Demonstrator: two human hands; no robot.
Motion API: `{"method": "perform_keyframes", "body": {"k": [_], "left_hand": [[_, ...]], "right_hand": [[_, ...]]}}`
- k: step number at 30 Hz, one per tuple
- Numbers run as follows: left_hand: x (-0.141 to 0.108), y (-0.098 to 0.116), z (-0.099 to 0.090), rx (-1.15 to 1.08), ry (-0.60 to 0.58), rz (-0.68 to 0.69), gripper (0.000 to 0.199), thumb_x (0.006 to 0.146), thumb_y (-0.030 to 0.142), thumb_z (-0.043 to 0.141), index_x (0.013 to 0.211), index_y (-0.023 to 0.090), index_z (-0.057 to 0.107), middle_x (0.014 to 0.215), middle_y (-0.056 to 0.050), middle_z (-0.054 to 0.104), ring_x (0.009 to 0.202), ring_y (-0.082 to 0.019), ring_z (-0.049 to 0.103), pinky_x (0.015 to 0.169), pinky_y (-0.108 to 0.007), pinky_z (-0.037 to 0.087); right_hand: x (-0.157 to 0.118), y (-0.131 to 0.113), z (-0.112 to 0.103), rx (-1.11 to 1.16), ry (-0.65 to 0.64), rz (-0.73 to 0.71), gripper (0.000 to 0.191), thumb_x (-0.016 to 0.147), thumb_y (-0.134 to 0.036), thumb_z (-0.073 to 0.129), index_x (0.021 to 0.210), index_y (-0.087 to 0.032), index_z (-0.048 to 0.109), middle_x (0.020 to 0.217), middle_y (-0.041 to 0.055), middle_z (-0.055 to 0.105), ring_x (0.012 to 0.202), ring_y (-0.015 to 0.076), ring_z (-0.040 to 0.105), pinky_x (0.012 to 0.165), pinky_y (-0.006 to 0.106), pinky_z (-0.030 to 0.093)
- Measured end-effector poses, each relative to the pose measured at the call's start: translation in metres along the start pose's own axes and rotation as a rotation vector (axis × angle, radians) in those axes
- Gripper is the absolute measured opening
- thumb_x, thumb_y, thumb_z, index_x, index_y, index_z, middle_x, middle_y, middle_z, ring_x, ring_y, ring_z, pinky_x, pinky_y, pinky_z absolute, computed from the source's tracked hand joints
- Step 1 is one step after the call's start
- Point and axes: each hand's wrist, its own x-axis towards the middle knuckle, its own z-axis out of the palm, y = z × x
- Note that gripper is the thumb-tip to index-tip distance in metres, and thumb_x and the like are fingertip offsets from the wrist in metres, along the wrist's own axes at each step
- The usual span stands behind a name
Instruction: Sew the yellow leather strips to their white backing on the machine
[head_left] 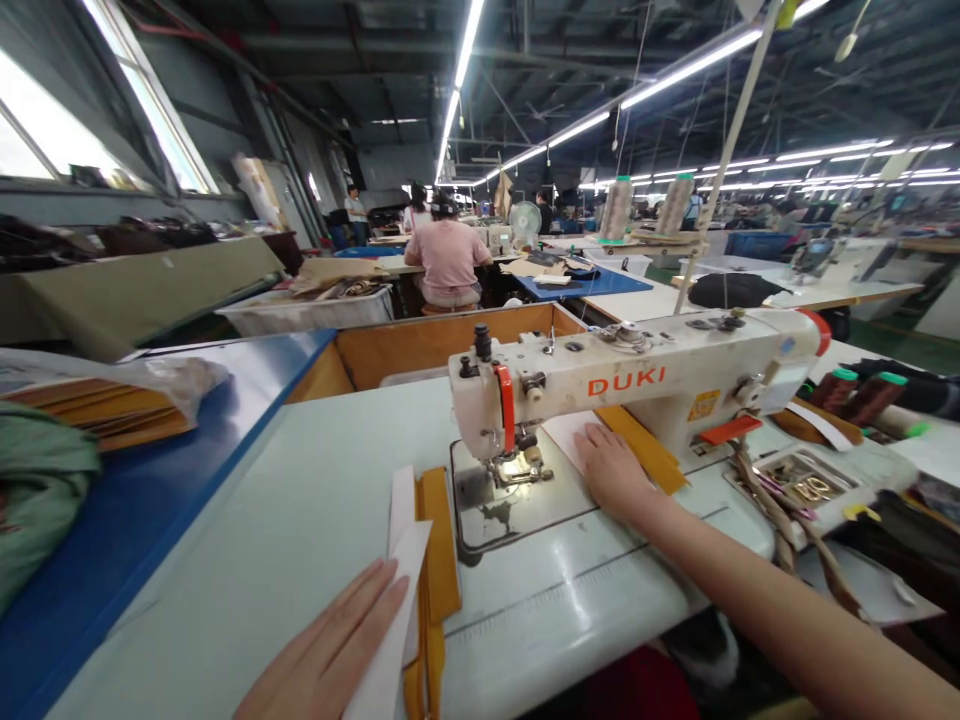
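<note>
The left hand [330, 640] lies open at the near edge of the white machine surface [247, 500], its fingers close together and flat against a white paper strip [394, 610]. It is pressing rather than pinching. Right beside that strip runs a mustard-yellow strip [439, 560], and the two lie just in front of the presser foot [517, 470] on the steel needle plate [487, 510].

The right arm [780, 590] reaches in from the lower right, and the right hand [611, 468] rests palm-down with its fingers slightly spread on a white sheet [570, 435]. A second yellow strip [641, 450] lies just beside the hand, running under the arm of the white DUKI sewing machine [630, 380]. The machine's head and needle plate stand between the two hands.

Past the right hand lie a tray of brass-coloured hardware [806, 488], brown straps [780, 500] and green-capped thread spools [855, 395]. To the left, a blue-edged table [187, 420] carries a plastic bag of tan pieces [105, 400] and green cloth [37, 500]. Beyond the machine are a wooden bin [450, 345] and a seated co-worker in a pink shirt [448, 262], back turned.
</note>
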Motion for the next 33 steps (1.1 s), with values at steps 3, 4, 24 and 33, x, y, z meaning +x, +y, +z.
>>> {"method": "perform_keyframes", "body": {"k": [3, 4, 24, 33], "left_hand": [[0.008, 0.005, 0.0, 0.034, 0.002, 0.018, 0.062, 0.089, 0.018, 0.037, 0.148, 0.032, 0.028, 0.14, 0.001, 0.054, 0.114, -0.016, 0.062, 0.096, -0.024, 0.049], [0.011, 0.006, 0.0, 0.031, 0.004, 0.037, 0.06, 0.089, 0.018, 0.038, 0.148, 0.03, 0.031, 0.138, 0.0, 0.055, 0.113, -0.016, 0.063, 0.097, -0.024, 0.048], [0.062, -0.019, 0.05, -0.036, -0.155, 0.003, 0.042, 0.077, 0.01, 0.044, 0.115, 0.012, 0.061, 0.113, -0.013, 0.067, 0.105, -0.024, 0.061, 0.091, -0.039, 0.052], [0.052, -0.016, 0.056, 0.019, -0.079, 0.049, 0.044, 0.084, 0.01, 0.038, 0.122, 0.008, 0.059, 0.126, -0.017, 0.063, 0.117, -0.025, 0.058, 0.097, -0.042, 0.051]], "right_hand": [[-0.007, -0.007, -0.001, -0.017, 0.007, -0.05, 0.046, 0.093, -0.01, 0.038, 0.138, -0.007, 0.047, 0.147, 0.0203, 0.04, 0.138, 0.0298, 0.035, 0.113, 0.046, 0.025], [-0.009, -0.008, 0.0, -0.018, 0.008, -0.07, 0.044, 0.094, -0.013, 0.038, 0.137, -0.01, 0.049, 0.147, 0.0177, 0.042, 0.137, 0.0282, 0.036, 0.113, 0.045, 0.026], [-0.048, -0.103, 0.004, 0.142, 0.126, -0.948, 0.032, 0.091, -0.038, 0.06, 0.111, -0.013, 0.06, 0.116, 0.0088, 0.064, 0.108, 0.0216, 0.056, 0.098, 0.035, 0.041], [-0.009, -0.126, 0.007, 0.056, 0.427, -1.131, 0.021, 0.097, -0.019, 0.041, 0.085, -0.017, 0.059, 0.084, 0.0027, 0.062, 0.081, 0.0179, 0.054, 0.091, 0.034, 0.039]]}}
